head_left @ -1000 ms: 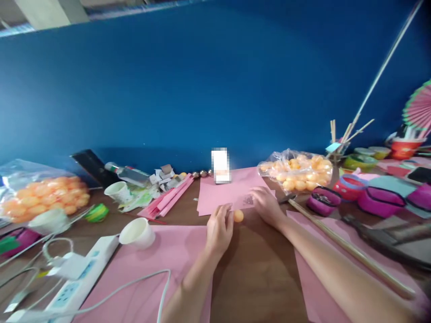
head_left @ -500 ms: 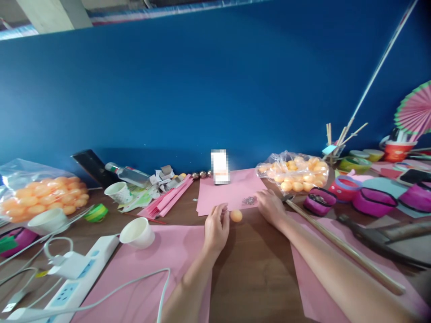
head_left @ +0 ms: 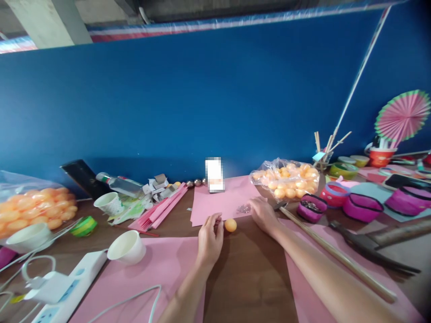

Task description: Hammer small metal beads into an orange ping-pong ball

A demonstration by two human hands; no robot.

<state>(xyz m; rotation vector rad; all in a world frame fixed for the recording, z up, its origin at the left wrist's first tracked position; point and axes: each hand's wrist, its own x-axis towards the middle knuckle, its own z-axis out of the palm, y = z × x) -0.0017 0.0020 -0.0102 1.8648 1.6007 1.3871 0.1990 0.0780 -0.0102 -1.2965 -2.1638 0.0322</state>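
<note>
Conveniently, the orange ball [head_left: 230, 225] sits just beside the curled left hand [head_left: 210, 235], likely for easy reach; the right hand [head_left: 264, 213] rests near metal bits [head_left: 244, 209]. I cannot tell whether either grips anything.

Left forearm [head_left: 188, 287] and right forearm [head_left: 310, 262], both bare, reach toward the far edge of the surface [head_left: 249, 287]. The left hand [head_left: 210, 237] curls loosely, thumb and fingers parted; the right hand [head_left: 264, 214] (slightly nearer that edge) lies back upward, its fingertips indistinct.
</note>
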